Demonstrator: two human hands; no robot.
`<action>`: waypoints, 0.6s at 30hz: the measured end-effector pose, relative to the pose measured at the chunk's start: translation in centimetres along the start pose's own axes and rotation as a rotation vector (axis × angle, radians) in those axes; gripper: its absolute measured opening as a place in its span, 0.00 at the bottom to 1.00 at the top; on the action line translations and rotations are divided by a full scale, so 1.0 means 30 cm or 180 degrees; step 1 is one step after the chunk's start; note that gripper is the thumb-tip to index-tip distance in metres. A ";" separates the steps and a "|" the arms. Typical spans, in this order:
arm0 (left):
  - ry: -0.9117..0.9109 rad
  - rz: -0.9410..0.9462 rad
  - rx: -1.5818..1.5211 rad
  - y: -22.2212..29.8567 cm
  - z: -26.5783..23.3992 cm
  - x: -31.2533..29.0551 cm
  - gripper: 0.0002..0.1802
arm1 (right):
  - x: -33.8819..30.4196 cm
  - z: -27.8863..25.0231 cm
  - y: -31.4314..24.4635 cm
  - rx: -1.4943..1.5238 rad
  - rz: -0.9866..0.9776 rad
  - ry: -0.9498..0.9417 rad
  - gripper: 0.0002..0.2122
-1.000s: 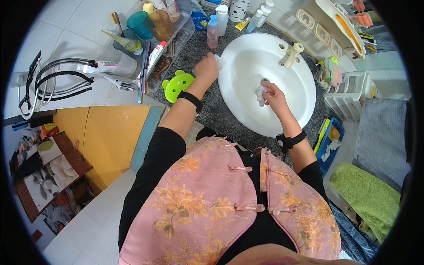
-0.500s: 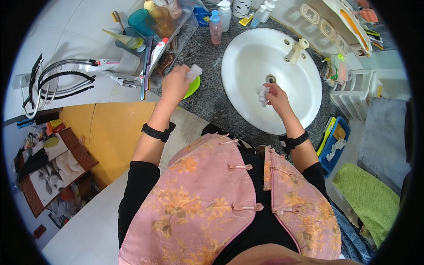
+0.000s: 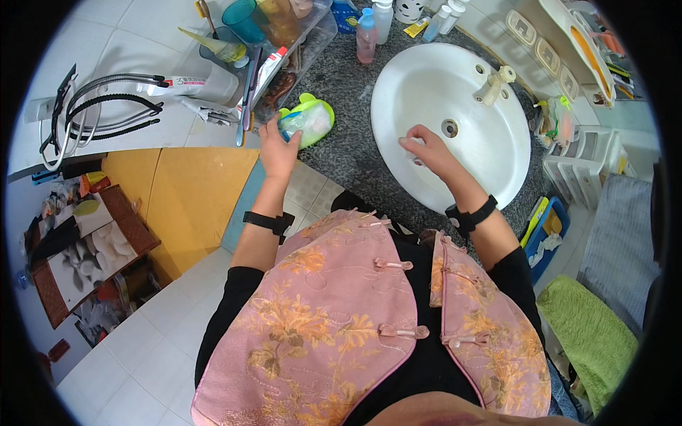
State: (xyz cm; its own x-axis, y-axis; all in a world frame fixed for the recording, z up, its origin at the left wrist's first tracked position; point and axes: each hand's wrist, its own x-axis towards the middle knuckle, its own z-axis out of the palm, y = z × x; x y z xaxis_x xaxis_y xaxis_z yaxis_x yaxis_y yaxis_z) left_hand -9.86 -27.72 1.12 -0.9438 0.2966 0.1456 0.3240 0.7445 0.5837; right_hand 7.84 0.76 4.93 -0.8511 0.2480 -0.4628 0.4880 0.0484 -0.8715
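At the counter's left side, a bright green dish [image 3: 307, 99] holds a whitish lump [image 3: 317, 117] and a clear plastic wrapper with blue print [image 3: 290, 123]. My left hand [image 3: 278, 148] is at the dish's near left edge, thumb and fingers apart; whether the fingertips touch the wrapper is hard to see. Over the white oval sink [image 3: 398, 92], my right hand [image 3: 435, 154] hangs with its fingers curled together, left of the drain [image 3: 449, 128]. Anything inside those fingers is hidden. The beige tap [image 3: 497, 85] stands at the basin's far right.
A clear organizer with cups, toothbrushes and tubes [image 3: 266, 74] borders the dish. Bottles [image 3: 366, 39] stand behind the sink. White drawers [image 3: 579, 167] and a blue basket [image 3: 547, 245] are at the right. Black cables [image 3: 117, 117] lie on the left ledge.
The whitish lump has gone from my left hand onto the green dish, and that hand has drawn back. The crumpled white tissue in my right hand no longer shows; its fingers have curled.
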 end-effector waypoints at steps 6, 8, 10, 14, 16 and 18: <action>-0.0352 -0.0735 -0.0797 -0.100 0.089 0.066 0.48 | 0.065 0.085 -0.048 -0.0279 0.0278 -0.0377 0.13; -0.0352 -0.0694 -0.0960 -0.126 0.109 0.078 0.48 | 0.088 0.103 -0.043 -0.0277 0.0269 -0.0377 0.13; -0.0371 -0.0731 -0.1124 -0.140 0.121 0.085 0.47 | 0.118 0.103 -0.035 -0.0234 0.0266 -0.0492 0.15; -0.0373 -0.0843 -0.1313 -0.127 0.132 0.092 0.47 | 0.192 0.112 -0.009 -0.0428 0.0078 -0.0362 0.20; -0.0337 -0.0858 -0.1191 -0.106 0.139 0.078 0.47 | 0.244 0.128 0.007 -0.0425 -0.0005 -0.0251 0.23; -0.0215 -0.0668 -0.1231 -0.088 0.145 0.055 0.46 | 0.316 0.157 0.022 -0.0369 0.0024 -0.0221 0.25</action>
State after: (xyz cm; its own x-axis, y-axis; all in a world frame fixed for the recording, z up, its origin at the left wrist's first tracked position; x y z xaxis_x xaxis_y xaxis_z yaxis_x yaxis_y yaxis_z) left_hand -11.98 -26.60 -3.66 -0.9761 0.2109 -0.0530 0.0657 0.5182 0.8528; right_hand -0.82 -1.40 -0.80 -0.8566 0.1815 -0.4830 0.5102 0.1593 -0.8452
